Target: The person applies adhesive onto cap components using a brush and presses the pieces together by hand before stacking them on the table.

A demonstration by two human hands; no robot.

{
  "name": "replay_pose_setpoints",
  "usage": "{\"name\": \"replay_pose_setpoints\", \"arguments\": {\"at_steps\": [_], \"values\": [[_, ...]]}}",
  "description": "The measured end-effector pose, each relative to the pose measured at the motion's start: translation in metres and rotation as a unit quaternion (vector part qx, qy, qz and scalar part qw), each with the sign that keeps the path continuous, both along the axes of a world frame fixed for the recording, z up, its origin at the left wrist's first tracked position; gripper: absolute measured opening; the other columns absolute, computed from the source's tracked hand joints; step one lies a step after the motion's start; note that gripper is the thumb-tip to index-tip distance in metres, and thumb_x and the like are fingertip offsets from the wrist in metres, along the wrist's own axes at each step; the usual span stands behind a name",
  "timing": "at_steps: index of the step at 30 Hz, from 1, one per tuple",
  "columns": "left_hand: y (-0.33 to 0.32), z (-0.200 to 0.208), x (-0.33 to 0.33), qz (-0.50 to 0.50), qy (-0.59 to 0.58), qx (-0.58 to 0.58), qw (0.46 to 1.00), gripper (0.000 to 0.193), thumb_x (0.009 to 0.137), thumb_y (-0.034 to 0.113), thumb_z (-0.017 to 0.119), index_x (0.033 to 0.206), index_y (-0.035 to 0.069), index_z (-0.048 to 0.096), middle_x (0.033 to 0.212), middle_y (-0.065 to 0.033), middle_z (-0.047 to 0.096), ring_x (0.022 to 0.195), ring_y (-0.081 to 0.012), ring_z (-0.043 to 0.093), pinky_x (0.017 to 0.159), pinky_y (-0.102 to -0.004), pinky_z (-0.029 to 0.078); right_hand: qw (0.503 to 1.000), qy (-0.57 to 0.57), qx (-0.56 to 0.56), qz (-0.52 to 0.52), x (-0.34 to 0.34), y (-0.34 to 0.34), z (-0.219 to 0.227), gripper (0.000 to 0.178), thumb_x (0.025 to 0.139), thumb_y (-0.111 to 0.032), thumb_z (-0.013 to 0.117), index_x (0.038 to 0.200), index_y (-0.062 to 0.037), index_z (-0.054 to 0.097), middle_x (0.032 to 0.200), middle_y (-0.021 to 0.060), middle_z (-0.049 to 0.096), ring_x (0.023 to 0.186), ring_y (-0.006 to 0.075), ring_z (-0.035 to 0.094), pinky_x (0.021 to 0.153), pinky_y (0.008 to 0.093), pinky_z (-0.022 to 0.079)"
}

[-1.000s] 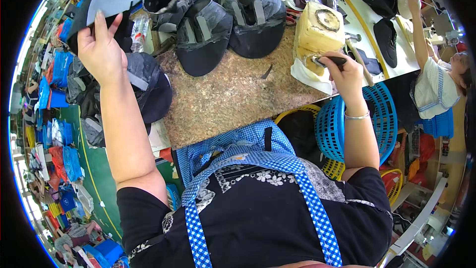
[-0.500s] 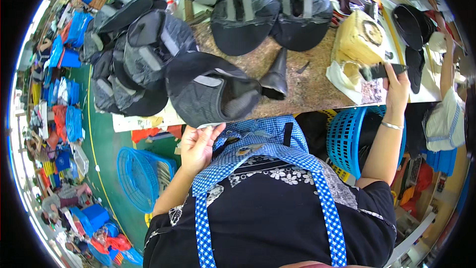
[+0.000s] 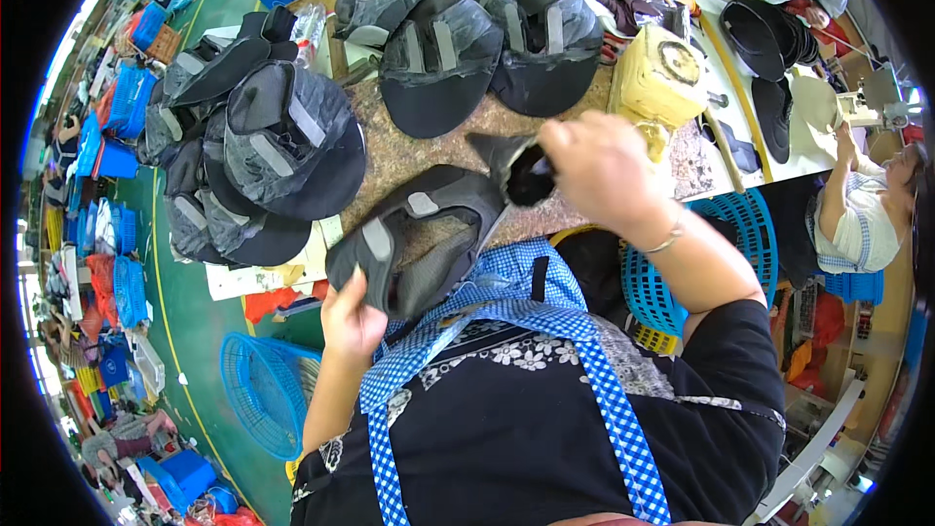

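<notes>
My left hand (image 3: 353,323) grips the near left edge of a black shoe upper (image 3: 433,278), thumb on top. The upper is tilted, its opening turned up, with light grey patches on it. Blurred by motion, my right hand (image 3: 606,173) is closed beside a dark horn-shaped cone (image 3: 504,154) at the upper's right. What the right fingers hold is hidden. Several grey and black uppers (image 3: 287,127) lie piled on the left of the bench. More uppers (image 3: 443,102) lie at its back. A yellow block-shaped container (image 3: 660,78) stands right of them.
The stained workbench (image 3: 375,151) has its front edge near my apron. Blue baskets stand below, one at the right (image 3: 657,278) and one at the left (image 3: 255,394). A seated co-worker (image 3: 862,200) is at far right, near black shoe parts (image 3: 765,39).
My right hand has moved left from beside the yellow container to the cone. The held upper has turned, its opening now showing. The cone points a different way. The view has shifted.
</notes>
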State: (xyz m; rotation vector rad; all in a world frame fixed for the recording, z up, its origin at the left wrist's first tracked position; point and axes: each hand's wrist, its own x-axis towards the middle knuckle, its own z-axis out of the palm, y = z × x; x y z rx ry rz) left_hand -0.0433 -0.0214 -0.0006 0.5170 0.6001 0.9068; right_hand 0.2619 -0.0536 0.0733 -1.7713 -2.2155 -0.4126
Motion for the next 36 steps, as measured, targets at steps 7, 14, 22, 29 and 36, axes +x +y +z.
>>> {"name": "replay_pose_setpoints", "arguments": {"at_steps": [7,14,22,29,36], "values": [[0.005,-0.012,0.003,-0.122,-0.130,0.105,0.978,0.055,0.075,0.001,0.059,0.125,0.001,0.037,0.128,-0.0112,0.041,0.119,-0.0252,0.038,0.101,-0.0416,0.027,0.980,-0.065,0.188,0.005,0.029,0.023,0.055,0.019,0.061,-0.012,0.056,0.079,-0.0117,0.051,0.058,0.0032,0.048,0.056,0.0228,0.050,0.052,0.0347,0.042],[0.011,0.000,-0.005,-0.119,-0.074,0.200,0.970,0.065,0.068,0.004,0.067,0.124,-0.005,0.036,0.122,-0.0210,0.044,0.110,-0.0335,0.046,0.093,-0.0452,0.037,0.884,-0.144,0.220,-0.385,0.153,0.065,0.075,0.016,0.080,-0.028,0.050,0.083,-0.0125,0.053,0.062,0.0089,0.059,0.059,0.0288,0.059,0.048,0.0398,0.045],[0.042,-0.012,0.039,-0.177,0.056,0.020,0.982,0.044,0.072,-0.003,0.056,0.115,-0.004,0.046,0.109,-0.0122,0.054,0.101,-0.0204,0.053,0.088,-0.0319,0.041,0.936,-0.226,-0.097,-0.253,0.179,0.114,0.012,0.025,0.069,-0.031,0.063,0.076,-0.0070,0.065,0.077,0.0133,0.063,0.074,0.0279,0.062,0.062,0.0383,0.049],[0.035,-0.007,0.041,-0.174,0.142,-0.033,0.974,0.034,0.076,0.004,0.059,0.108,-0.003,0.051,0.102,-0.0087,0.058,0.094,-0.0163,0.055,0.084,-0.0287,0.042,0.938,-0.208,0.010,-0.278,0.141,0.097,0.055,0.040,0.075,-0.046,0.056,0.082,-0.0065,0.057,0.073,0.0143,0.061,0.071,0.0309,0.060,0.060,0.0408,0.045],[0.001,-0.018,0.040,-0.134,0.231,-0.045,0.963,0.023,0.077,0.009,0.062,0.096,-0.003,0.059,0.092,-0.0086,0.063,0.082,-0.0135,0.059,0.076,-0.0249,0.046,0.800,0.577,-0.127,0.099,-0.007,0.031,0.002,0.020,0.074,0.000,0.063,0.084,-0.0037,0.046,0.083,0.0062,0.061,0.079,0.0095,0.057,0.068,0.0223,0.047]]}}
